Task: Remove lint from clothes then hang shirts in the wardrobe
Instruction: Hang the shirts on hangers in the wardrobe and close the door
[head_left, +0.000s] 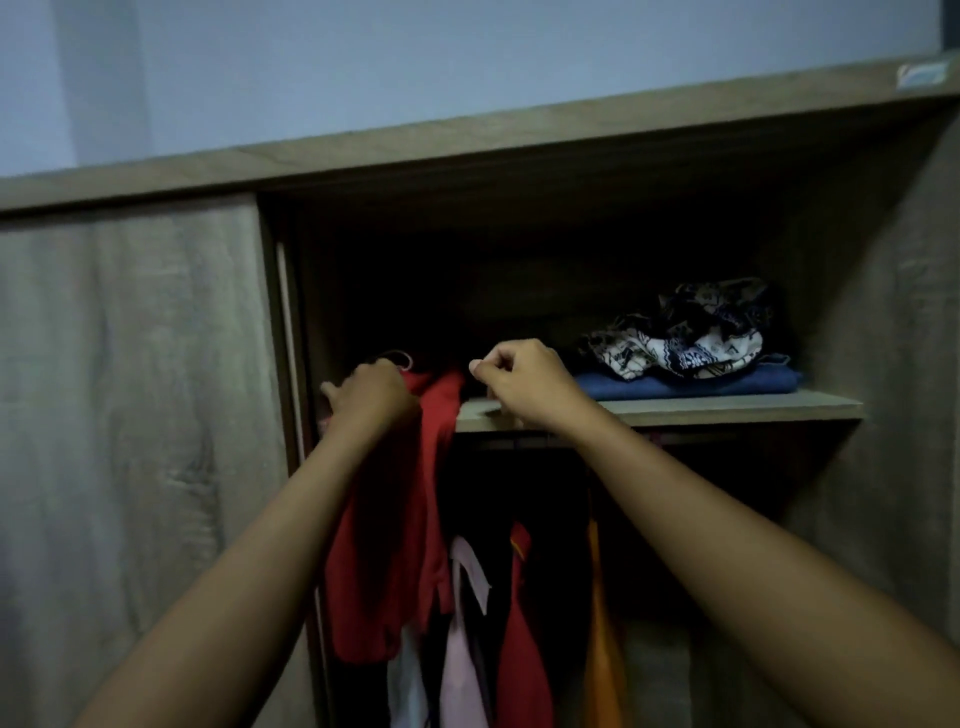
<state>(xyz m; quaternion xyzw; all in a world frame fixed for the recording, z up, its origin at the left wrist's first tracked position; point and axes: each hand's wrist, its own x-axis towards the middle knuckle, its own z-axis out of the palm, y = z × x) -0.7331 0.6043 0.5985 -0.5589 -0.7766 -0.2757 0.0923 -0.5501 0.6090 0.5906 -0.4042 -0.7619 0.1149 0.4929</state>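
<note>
A red shirt (395, 530) hangs from a hanger whose pink hook (397, 357) sticks up at the left of the open wardrobe (519, 161). My left hand (371, 397) grips the hanger and the shirt's collar at the top. My right hand (524, 382) is raised beside it, in front of the shelf edge (675, 410), with fingers curled and thumb pinched to forefinger; whether it holds a fold of the shirt's shoulder cannot be seen. The rail under the shelf is mostly in shadow.
Below the shelf hang several garments: pink (465, 644), red (522, 634), orange (602, 649). On the shelf lie a folded blue cloth (691, 382) and a black-and-white patterned cloth (691, 332). The sliding door (135, 415) covers the left half.
</note>
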